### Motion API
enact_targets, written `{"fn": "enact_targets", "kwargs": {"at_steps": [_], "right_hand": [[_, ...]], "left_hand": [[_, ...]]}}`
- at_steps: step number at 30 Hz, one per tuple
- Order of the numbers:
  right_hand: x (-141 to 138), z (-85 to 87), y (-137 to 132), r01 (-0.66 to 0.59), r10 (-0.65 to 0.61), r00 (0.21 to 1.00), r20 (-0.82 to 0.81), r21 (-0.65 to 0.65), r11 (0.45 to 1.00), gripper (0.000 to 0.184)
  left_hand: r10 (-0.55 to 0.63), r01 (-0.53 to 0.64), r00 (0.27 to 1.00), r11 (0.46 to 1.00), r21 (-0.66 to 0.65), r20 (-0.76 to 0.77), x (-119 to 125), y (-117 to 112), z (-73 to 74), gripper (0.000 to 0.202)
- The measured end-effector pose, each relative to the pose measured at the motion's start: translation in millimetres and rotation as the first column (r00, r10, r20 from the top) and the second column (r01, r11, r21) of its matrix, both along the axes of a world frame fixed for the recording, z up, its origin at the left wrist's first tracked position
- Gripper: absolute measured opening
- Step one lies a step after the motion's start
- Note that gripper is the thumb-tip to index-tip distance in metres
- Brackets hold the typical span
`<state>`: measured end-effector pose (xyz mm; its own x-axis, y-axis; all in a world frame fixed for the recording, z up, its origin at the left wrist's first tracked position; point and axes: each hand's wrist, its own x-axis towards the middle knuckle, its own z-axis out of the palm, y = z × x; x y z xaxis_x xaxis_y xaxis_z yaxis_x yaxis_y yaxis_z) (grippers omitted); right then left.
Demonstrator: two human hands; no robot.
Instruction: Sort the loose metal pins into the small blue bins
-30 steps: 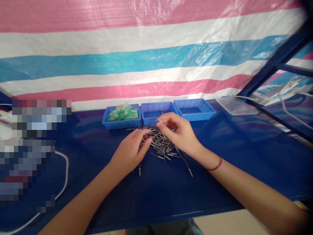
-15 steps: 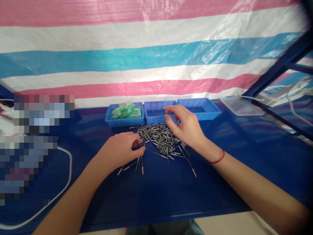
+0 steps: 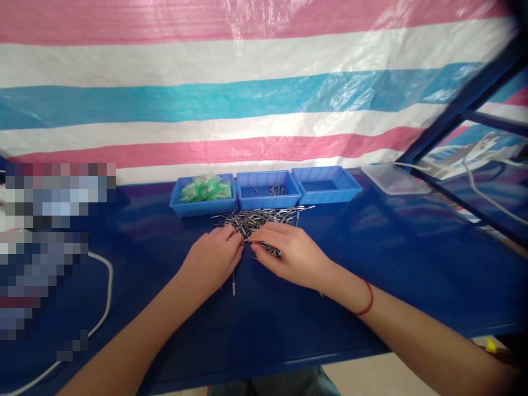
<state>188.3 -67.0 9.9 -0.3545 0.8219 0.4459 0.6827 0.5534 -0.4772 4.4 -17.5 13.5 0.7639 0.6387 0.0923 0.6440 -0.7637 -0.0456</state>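
A heap of small metal pins [image 3: 256, 219] lies on the blue table [image 3: 404, 264] in front of three blue trays. My left hand [image 3: 214, 258] rests at the heap's near left edge with fingers curled, pinching pins. My right hand [image 3: 289, 254] lies palm down over the heap's near side, its fingertips meeting the left hand's and closed on a few pins. The middle tray [image 3: 268, 190] holds a few pins. The left tray [image 3: 203, 194] holds green packets. The right tray [image 3: 325, 184] looks bare inside. One pin [image 3: 233, 283] lies apart near my left wrist.
A clear plastic lid [image 3: 395, 179] lies at the back right. A white cable [image 3: 101, 308] curves over the table's left side. A striped tarp hangs behind the trays. A dark blue frame post [image 3: 462, 104] slants at the right.
My right hand has come back from the middle tray down onto the heap's near side. My left hand has shifted right to meet it. More pins lie in the middle tray.
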Motion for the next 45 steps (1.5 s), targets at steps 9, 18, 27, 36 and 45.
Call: {"fn": "enact_targets", "kwargs": {"at_steps": [9,18,27,36,45], "right_hand": [[4.5,-4.3,5.9,0.033,-0.065,0.980,-0.187,-0.169,0.985,0.020],[7.8,-4.2,10.6,-0.243,0.024,0.874,-0.485,-0.394,0.886,0.027],[6.5,-6.2,9.8,-0.261,-0.066,0.802,-0.594,-0.446,0.856,0.020],[4.0,-6.7,12.3,-0.134,-0.196,0.706,-0.681,-0.400,0.907,0.016],[1.5,-1.4,5.3,-0.036,-0.136,0.734,-0.665,-0.239,0.970,0.012]], "left_hand": [[0.014,0.105,0.885,0.968,-0.229,0.465,4.1,0.5,6.5,0.019],[0.363,0.127,0.554,0.853,-0.507,0.749,11.3,-5.2,-4.9,0.030],[0.402,0.074,0.564,0.846,-0.528,0.721,8.4,-4.6,-0.3,0.020],[0.332,0.081,0.593,0.882,-0.464,0.734,9.3,-4.9,0.1,0.016],[0.311,0.084,0.632,0.883,-0.462,0.709,9.8,-2.4,-3.5,0.021]]}}
